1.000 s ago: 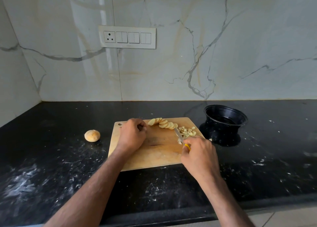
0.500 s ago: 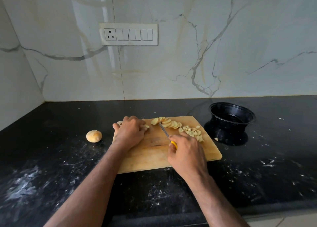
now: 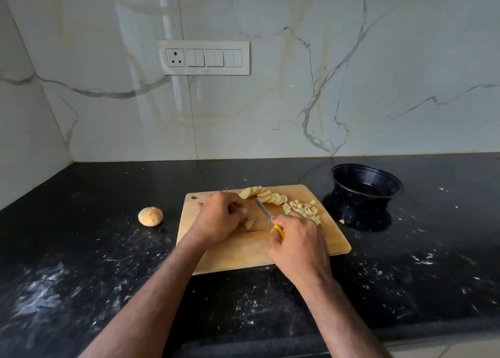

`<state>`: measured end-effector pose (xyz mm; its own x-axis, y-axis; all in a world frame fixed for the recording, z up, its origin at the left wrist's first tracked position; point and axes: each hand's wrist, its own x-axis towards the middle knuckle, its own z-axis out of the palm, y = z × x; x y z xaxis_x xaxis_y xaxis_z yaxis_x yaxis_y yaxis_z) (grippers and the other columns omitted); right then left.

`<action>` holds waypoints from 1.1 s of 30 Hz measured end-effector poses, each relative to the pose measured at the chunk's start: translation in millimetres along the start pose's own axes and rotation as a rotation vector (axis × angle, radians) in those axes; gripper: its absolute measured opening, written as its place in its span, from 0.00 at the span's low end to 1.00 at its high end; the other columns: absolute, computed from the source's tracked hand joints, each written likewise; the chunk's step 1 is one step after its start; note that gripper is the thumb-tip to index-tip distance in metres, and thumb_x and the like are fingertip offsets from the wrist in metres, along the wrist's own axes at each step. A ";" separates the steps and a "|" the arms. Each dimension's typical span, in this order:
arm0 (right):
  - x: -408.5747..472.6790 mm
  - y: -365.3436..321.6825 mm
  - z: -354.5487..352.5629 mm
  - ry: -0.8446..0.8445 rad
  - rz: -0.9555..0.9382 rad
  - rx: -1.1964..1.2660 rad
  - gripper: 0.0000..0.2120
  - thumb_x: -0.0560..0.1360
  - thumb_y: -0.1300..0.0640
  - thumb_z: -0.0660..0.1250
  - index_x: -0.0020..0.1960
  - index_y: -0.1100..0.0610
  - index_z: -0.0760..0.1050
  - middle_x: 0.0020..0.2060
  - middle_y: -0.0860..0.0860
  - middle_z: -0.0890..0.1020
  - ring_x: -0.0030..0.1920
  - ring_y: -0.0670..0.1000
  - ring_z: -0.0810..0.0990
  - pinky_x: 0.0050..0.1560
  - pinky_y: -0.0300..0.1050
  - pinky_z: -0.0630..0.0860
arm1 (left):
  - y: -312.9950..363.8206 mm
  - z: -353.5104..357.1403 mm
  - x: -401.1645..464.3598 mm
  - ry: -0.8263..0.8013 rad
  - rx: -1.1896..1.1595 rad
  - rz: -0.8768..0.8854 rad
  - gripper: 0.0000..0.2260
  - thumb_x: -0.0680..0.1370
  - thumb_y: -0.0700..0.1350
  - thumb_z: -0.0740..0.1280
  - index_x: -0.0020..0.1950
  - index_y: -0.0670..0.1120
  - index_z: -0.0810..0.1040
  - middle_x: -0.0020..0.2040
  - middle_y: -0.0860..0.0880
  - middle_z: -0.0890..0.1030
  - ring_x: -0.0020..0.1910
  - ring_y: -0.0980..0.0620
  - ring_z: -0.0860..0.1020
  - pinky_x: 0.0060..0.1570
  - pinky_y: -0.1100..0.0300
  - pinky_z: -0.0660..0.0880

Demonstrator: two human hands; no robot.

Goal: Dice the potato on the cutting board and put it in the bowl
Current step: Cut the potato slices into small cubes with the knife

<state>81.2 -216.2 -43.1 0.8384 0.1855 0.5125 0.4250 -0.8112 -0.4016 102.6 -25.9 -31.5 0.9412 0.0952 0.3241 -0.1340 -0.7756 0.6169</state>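
Gripping the knife (image 3: 263, 213) in my right hand (image 3: 297, 245), I pin a few slices (image 3: 249, 222) under my curled left hand (image 3: 217, 221) on the cutting board (image 3: 251, 252). Some dice (image 3: 304, 211) are done; sliced rounds (image 3: 266, 195) wait, and the bowl (image 3: 366, 187) looks empty.

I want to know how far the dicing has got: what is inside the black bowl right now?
The black bowl looks empty: only its dark ribbed wall and part of the bottom show. The near rim hides the nearest part of the bottom. The diced potato lies on the cutting board.
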 end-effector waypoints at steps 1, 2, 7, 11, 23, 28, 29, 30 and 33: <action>-0.3 0.3 0.0 -0.002 -0.002 0.002 0.12 0.75 0.56 0.70 0.57 0.52 0.84 0.49 0.46 0.84 0.43 0.45 0.81 0.42 0.42 0.82 | 0.4 0.1 -0.7 -0.018 0.031 0.001 0.05 0.79 0.42 0.70 0.48 0.50 0.86 0.44 0.55 0.84 0.47 0.53 0.80 0.56 0.46 0.77; -0.7 0.8 -0.1 -0.005 -0.005 0.002 0.12 0.75 0.56 0.70 0.58 0.52 0.84 0.49 0.46 0.84 0.43 0.45 0.81 0.42 0.42 0.82 | 0.2 -0.8 -1.2 -0.032 0.036 0.002 0.06 0.79 0.43 0.70 0.48 0.50 0.86 0.45 0.55 0.84 0.48 0.52 0.80 0.58 0.43 0.75; -1.4 3.8 -0.9 -0.009 -0.005 0.008 0.12 0.75 0.56 0.70 0.58 0.52 0.83 0.50 0.46 0.84 0.44 0.45 0.82 0.44 0.42 0.82 | -2.3 -7.1 -3.4 -0.118 0.015 0.071 0.04 0.77 0.47 0.74 0.50 0.54 0.87 0.47 0.61 0.83 0.50 0.55 0.78 0.58 0.41 0.75; -1.9 4.3 -0.7 -0.015 -0.014 0.009 0.12 0.75 0.56 0.70 0.58 0.52 0.83 0.50 0.46 0.85 0.45 0.45 0.82 0.44 0.43 0.83 | 0.7 -5.9 -5.5 -0.141 0.058 0.030 0.09 0.75 0.50 0.76 0.54 0.57 0.86 0.45 0.64 0.78 0.50 0.55 0.75 0.60 0.39 0.73; -2.9 0.0 2.5 -0.015 -0.025 0.046 0.12 0.74 0.56 0.69 0.56 0.52 0.84 0.47 0.45 0.83 0.45 0.46 0.81 0.44 0.44 0.82 | 8.2 10.6 -5.4 0.066 0.138 -0.109 0.10 0.69 0.59 0.79 0.41 0.56 0.83 0.39 0.61 0.80 0.46 0.59 0.74 0.57 0.47 0.66; -3.8 -1.3 2.6 -0.025 -0.031 0.050 0.11 0.75 0.55 0.69 0.57 0.51 0.83 0.48 0.43 0.82 0.45 0.44 0.80 0.44 0.41 0.82 | 12.1 12.6 -6.5 0.068 0.154 -0.122 0.06 0.71 0.58 0.77 0.40 0.61 0.82 0.38 0.65 0.77 0.47 0.58 0.73 0.51 0.50 0.61; -4.0 -1.6 2.6 -0.031 -0.033 0.048 0.11 0.75 0.55 0.69 0.57 0.50 0.83 0.48 0.43 0.82 0.45 0.43 0.80 0.44 0.40 0.82 | 12.8 13.2 -6.6 0.081 0.157 -0.132 0.06 0.71 0.57 0.77 0.40 0.61 0.82 0.38 0.64 0.78 0.47 0.58 0.73 0.51 0.50 0.60; -4.5 -1.9 2.5 -0.038 -0.037 0.045 0.11 0.75 0.55 0.69 0.57 0.50 0.83 0.48 0.43 0.82 0.45 0.43 0.80 0.44 0.40 0.82 | 13.2 13.7 -6.5 0.095 0.151 -0.149 0.06 0.71 0.57 0.78 0.40 0.60 0.82 0.38 0.64 0.79 0.47 0.58 0.74 0.50 0.50 0.60; -5.0 -2.9 2.2 -0.044 -0.050 0.036 0.11 0.75 0.54 0.69 0.57 0.50 0.83 0.48 0.43 0.82 0.45 0.43 0.80 0.44 0.40 0.82 | 12.4 14.1 -6.4 0.110 0.126 -0.187 0.10 0.68 0.58 0.79 0.35 0.60 0.80 0.36 0.62 0.80 0.46 0.57 0.75 0.51 0.50 0.63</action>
<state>76.5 -213.6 -46.2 0.8297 0.2497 0.4992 0.4777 -0.7804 -0.4036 99.4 -44.9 -36.0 0.9055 0.3064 0.2937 0.0851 -0.8090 0.5817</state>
